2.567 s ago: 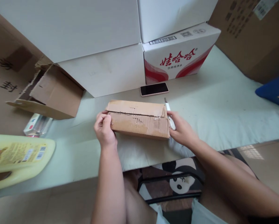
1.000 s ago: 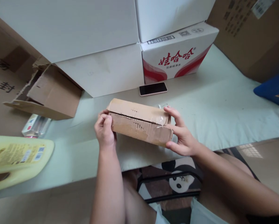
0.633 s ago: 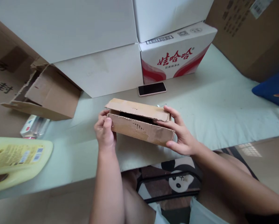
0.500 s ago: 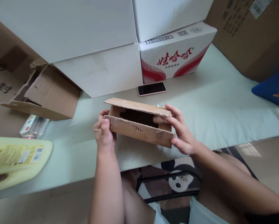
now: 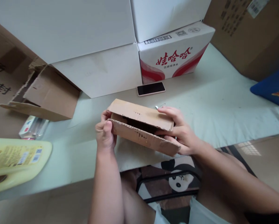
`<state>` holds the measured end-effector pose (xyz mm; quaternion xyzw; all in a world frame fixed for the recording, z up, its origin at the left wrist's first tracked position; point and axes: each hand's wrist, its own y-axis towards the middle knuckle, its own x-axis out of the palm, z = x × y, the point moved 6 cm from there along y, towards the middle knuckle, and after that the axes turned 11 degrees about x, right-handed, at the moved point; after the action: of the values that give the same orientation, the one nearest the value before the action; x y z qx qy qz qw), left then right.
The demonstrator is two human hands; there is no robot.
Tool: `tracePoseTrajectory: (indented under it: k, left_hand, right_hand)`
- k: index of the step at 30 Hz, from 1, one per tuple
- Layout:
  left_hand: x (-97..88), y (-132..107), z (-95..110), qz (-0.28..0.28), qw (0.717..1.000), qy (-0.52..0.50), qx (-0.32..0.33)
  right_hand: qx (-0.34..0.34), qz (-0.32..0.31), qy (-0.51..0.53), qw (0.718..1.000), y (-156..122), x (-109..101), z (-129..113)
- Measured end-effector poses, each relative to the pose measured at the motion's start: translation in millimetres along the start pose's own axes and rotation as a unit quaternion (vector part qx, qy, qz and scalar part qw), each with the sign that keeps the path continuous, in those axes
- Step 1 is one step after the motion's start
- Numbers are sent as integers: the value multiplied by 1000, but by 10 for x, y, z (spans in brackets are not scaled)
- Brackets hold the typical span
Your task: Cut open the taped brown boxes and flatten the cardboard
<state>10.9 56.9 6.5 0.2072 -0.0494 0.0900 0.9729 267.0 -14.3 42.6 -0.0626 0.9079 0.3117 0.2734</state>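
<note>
A small brown cardboard box (image 5: 141, 130) is held just above the pale green table (image 5: 223, 105) near its front edge. My left hand (image 5: 104, 133) grips the box's left end, fingers curled round it. My right hand (image 5: 179, 130) holds the right end, with fingers inside the gap between the top flap and the front flap. The flaps stand parted, showing a dark inside. A small white tool (image 5: 160, 106) peeks out on the table behind my right hand.
A phone (image 5: 151, 88) lies face up behind the box. White cartons (image 5: 95, 46) and a red-printed carton (image 5: 174, 53) are stacked at the back. A torn open brown box (image 5: 43, 93) sits left, a yellow jug (image 5: 15, 158) nearer left, a blue item (image 5: 270, 87) far right.
My right hand left the white tool on the table and took the box's right end. The taped seam parted and the flaps opened. The box has tilted, its right end nearer me.
</note>
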Motion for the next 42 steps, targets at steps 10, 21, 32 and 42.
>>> tracePoseTrajectory:
  k: [10,21,32,42]
  left_hand:
    - [-5,-18,-56,43,990,-96,-91]
    - [-58,18,30,-110,989,32,-98]
    - [-141,-56,319,-135,981,113,-77]
    - [-107,-56,336,-151,983,97,-35]
  right_hand:
    - [4,83,77,994,-36,-33,5]
    - [-13,21,144,989,-22,-37,33]
    - [-21,-49,157,986,1,-17,-106]
    - [-20,-28,126,991,-7,31,-129]
